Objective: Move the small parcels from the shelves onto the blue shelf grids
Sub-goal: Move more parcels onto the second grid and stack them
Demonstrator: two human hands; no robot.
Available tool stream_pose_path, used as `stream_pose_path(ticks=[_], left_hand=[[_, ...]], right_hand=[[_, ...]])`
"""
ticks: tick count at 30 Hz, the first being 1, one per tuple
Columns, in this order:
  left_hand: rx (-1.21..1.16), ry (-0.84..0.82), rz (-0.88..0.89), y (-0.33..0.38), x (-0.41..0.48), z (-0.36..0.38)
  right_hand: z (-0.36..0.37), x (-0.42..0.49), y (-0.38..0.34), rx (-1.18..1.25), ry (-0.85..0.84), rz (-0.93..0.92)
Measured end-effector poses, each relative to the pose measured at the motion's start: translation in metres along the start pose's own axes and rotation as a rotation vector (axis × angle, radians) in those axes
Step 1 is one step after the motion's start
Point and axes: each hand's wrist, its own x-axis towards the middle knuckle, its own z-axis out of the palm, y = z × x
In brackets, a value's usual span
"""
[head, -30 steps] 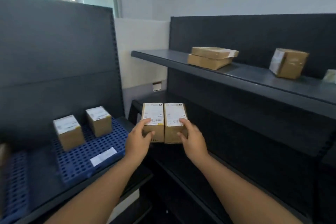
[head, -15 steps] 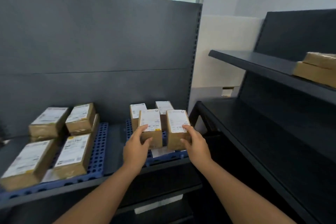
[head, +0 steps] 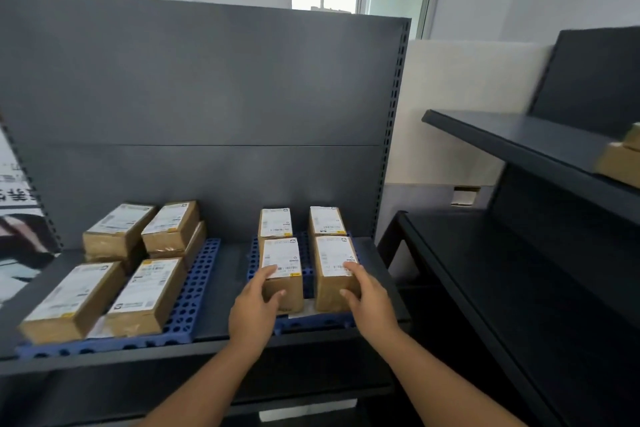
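Two small brown parcels with white labels stand side by side on the right blue shelf grid [head: 308, 321]. My left hand [head: 254, 308] grips the left parcel [head: 282, 269]; my right hand [head: 367, 298] grips the right parcel [head: 334, 267]. Both parcels rest near the grid's front edge. Behind them on the same grid stand two more small parcels, one at the back left [head: 275, 222] and one at the back right [head: 325, 220].
A second blue grid [head: 199, 291] at the left carries several larger brown parcels [head: 147, 295]. The dark back panel [head: 207, 114] rises behind both grids. At the right stands a dark shelf unit [head: 519, 142] with flat parcels [head: 620, 163] on its upper shelf.
I turned left from the right shelf unit, carrying the two parcels over. They now sit low on the right blue grid in front of the two earlier ones.
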Motion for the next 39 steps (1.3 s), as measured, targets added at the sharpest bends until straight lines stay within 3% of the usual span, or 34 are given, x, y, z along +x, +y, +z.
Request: stream_pose_path(ticks=[16, 22, 30, 39], left_hand=[[-0.06, 0.005, 0.028, -0.016, 0.012, 0.008], [0.019, -0.023, 0.06, -0.012, 0.012, 0.002], [0.211, -0.032, 0.433, 0.023, 0.021, -0.003], [0.022, -0.275, 0.719, 0.086, 0.004, 0.024]], right_hand=[[0.017, 0.011, 0.014, 0.009, -0.007, 0.012], [0.011, 0.006, 0.012, -0.004, 0.002, 0.047], [-0.024, -0.007, 0.0, -0.071, 0.112, 0.038], [-0.087, -0.072, -0.005, -0.194, 0.379, 0.124]])
